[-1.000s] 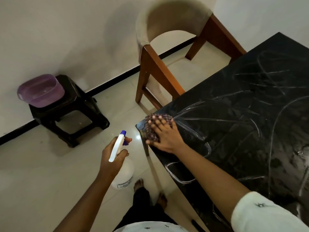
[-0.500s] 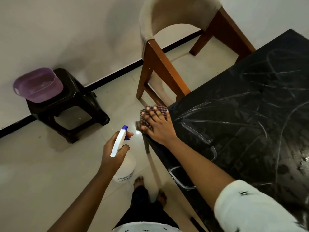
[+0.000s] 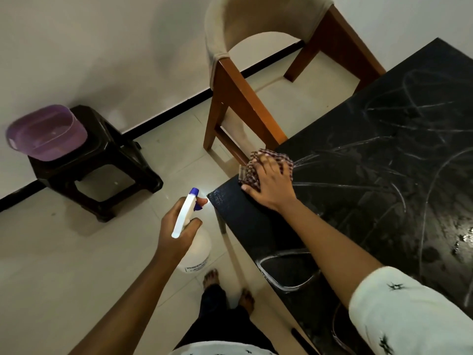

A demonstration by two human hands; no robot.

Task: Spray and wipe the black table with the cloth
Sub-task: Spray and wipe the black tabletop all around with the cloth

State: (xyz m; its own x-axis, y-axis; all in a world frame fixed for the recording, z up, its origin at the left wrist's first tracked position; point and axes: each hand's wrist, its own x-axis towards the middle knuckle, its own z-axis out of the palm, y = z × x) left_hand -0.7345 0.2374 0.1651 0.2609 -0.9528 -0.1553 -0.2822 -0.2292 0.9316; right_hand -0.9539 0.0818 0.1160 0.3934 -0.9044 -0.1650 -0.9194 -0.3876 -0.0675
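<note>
The black table [image 3: 371,180] fills the right side, its top marked with wet streaks and swirls. My right hand [image 3: 268,188] presses a checked red-and-white cloth [image 3: 256,167] flat on the table's left edge, close to the near corner. My left hand [image 3: 176,234] holds a white spray bottle [image 3: 194,249] with a blue nozzle over the floor, left of the table corner, with the nozzle pointing toward the table. The cloth's lower part is hidden under my fingers.
A wooden chair [image 3: 243,98] with a beige padded back stands at the table's far left side. A dark stool [image 3: 102,160] carrying a purple basin [image 3: 46,131] sits by the wall at left. My bare feet [image 3: 227,285] are on the tiled floor.
My right hand has slid the cloth along the table's left edge, away from the near corner toward the chair. The spray bottle in my left hand has stayed about where it was.
</note>
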